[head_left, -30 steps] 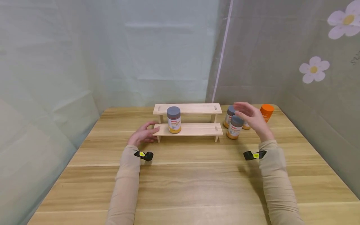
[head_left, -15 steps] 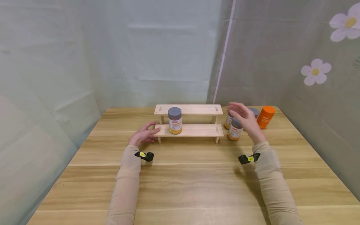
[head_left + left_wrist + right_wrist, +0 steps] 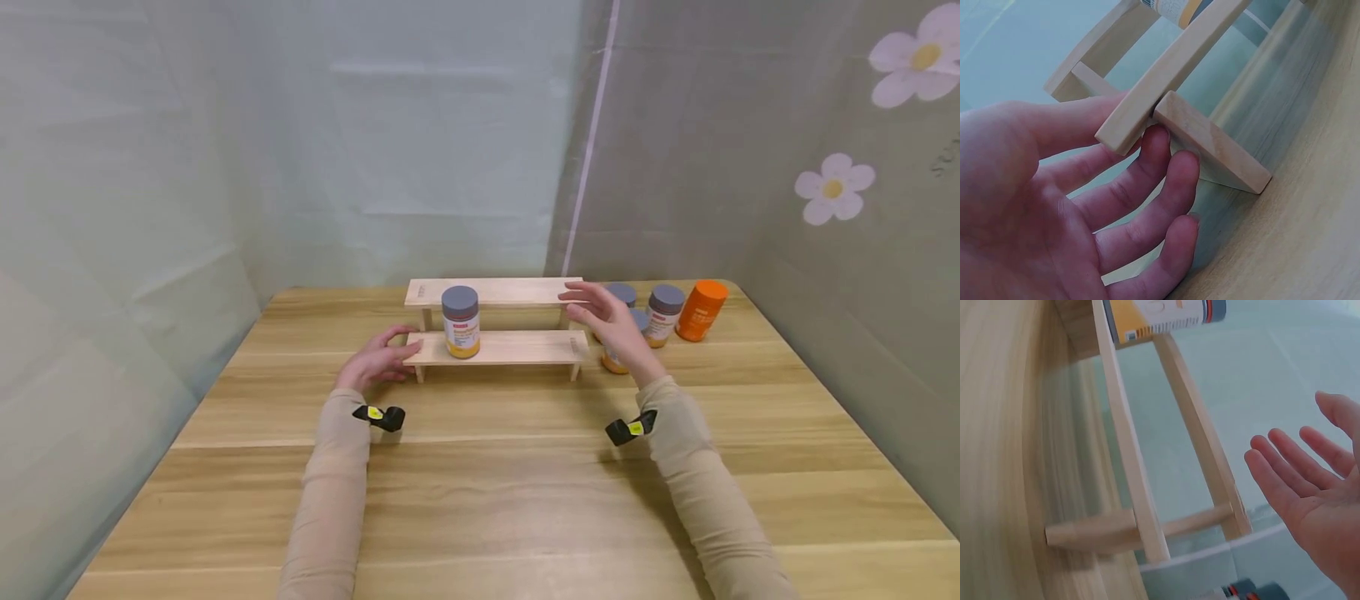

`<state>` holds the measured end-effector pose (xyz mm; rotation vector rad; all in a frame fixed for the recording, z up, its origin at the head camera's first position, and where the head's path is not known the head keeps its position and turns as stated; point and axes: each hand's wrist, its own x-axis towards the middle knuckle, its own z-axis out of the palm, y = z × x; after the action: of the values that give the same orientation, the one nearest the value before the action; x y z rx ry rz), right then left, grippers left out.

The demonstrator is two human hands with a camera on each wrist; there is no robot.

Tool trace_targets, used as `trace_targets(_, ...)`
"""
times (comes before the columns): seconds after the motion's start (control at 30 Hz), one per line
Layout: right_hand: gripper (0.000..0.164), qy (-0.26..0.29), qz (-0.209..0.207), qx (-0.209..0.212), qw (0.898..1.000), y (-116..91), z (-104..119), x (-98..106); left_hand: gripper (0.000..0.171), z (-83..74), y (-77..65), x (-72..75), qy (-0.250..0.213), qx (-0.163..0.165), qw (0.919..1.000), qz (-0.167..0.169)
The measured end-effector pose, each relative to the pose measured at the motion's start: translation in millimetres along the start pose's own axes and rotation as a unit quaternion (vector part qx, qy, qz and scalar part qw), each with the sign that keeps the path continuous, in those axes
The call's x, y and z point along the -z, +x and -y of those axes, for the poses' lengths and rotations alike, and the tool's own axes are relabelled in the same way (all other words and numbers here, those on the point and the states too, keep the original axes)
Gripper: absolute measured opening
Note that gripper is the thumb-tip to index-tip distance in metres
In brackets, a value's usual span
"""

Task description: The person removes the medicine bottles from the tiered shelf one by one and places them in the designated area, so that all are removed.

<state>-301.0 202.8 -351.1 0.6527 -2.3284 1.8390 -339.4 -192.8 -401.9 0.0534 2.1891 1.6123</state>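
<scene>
A two-tier wooden display rack (image 3: 517,348) stands on the table. On its lower step, left of the middle, a supplement jar (image 3: 461,327) with a grey lid stands upright. My left hand (image 3: 373,363) holds the left end of that step; in the left wrist view, the thumb lies along the board (image 3: 1166,78) and curled fingers reach beneath it, near the leg. Nothing is in my right hand (image 3: 613,325), which hovers by the rack's right end with fingers spread loosely. The right wrist view shows those fingers (image 3: 1285,472) apart from the wood.
Right of the rack are several jars: a grey-lidded one (image 3: 663,317), others partly hidden behind my right hand, and an orange jar (image 3: 702,312). The wood-grain table (image 3: 495,492) ends at a hanging cloth (image 3: 450,150) behind the rack.
My right hand has moved left from above the jars to the rack's right end, uncovering the grey-lidded jar beside the orange one. My left hand and the jar on the step have stayed put.
</scene>
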Motion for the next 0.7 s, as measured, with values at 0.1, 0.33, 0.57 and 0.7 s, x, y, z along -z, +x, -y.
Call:
trace_targets(0.1, 0.048, 0.007, 0.005, 0.005, 1.000, 3, 2, -8, 0.063, -1.1, -0.5, -1.7, 0.007, -0.002, 1.0000, 0.002)
trace_targets(0.33, 0.047, 0.033, 0.035, 0.003, 0.999, 10, 2, -32, 0.064, 0.1, -0.7, -1.6, 0.006, -0.009, 0.9999, 0.008)
trace_targets(0.57, 0.046, 0.012, 0.052, 0.014, 0.998, 16, 0, -48, 0.065, 1.4, -0.7, 1.6, 0.010, -0.007, 0.9999, 0.008)
trace_targets(0.7, 0.047, -0.003, 0.056, 0.004, 0.998, 20, 0, -58, 0.065, 1.2, 1.5, 1.3, 0.006, -0.008, 0.9999, 0.010)
